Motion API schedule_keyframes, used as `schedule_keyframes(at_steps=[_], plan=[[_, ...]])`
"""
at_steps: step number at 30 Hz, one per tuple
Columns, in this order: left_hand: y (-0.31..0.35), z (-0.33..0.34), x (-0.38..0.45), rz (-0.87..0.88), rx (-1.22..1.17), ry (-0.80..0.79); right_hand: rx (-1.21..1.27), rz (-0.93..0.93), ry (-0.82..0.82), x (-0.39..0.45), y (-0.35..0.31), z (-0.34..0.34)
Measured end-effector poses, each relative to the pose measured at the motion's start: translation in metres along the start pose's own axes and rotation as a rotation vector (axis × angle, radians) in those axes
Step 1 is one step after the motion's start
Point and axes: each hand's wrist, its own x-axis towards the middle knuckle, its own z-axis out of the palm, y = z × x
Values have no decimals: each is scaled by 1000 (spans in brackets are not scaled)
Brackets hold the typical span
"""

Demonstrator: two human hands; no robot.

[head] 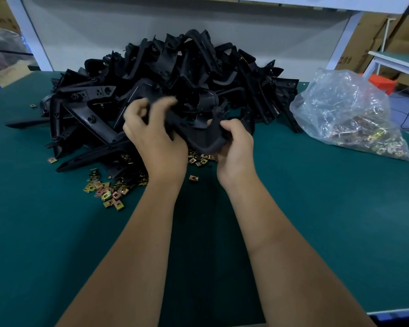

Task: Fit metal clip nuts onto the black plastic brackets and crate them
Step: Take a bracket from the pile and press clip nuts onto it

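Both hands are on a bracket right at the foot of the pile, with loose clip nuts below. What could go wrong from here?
1. The held bracket, gripped by the left hand and the right hand, touches the bracket pile; pulling it free may snag or topple neighbours.
2. Loose clip nuts lie under the pile's edge; sliding brackets could scatter or bury them.
3. No clip nut is visible in either hand, so the bracket might get crated unfitted.

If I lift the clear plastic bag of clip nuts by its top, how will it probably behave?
The plastic bag looks thin and crinkled, so it would likely be floppy and sag. The metal clip nuts lie heaped in its lower right part, so it is probably heavy for its size there. The film might stretch or tear; supporting it from below seems safer.
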Motion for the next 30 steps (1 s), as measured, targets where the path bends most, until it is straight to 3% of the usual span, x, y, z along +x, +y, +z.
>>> schedule_keyframes(at_steps=[3,5,6,8,9,11,16,18,22,30], plan=[[8,2,7,-439,-488,-41,124,54,15,5,-1,-6],[8,3,11,-727,-820,-200,137,55,-24,7,-1,-9],[8,3,11,-769,-877,-315,123,47,-57,7,-1,-8],[8,5,7,-730,-846,-471,50,26,-108,6,0,-5],[8,7,4,-713,-819,-475,9,16,-97,5,0,-3],[6,9,3,-742,-815,-406,-132,-48,-38,4,2,-2],[-9,-1,18,-820,-1107,-177,-940,-384,96,3,9,-12],[-13,-5,21,-835,-1200,-133,-1111,-389,33,6,13,-12],[-12,2,16,-864,-1161,-132,-1559,-315,-259,10,27,-4],[-15,16,13,-901,-1135,-104,-1606,-480,-159,17,31,0]])
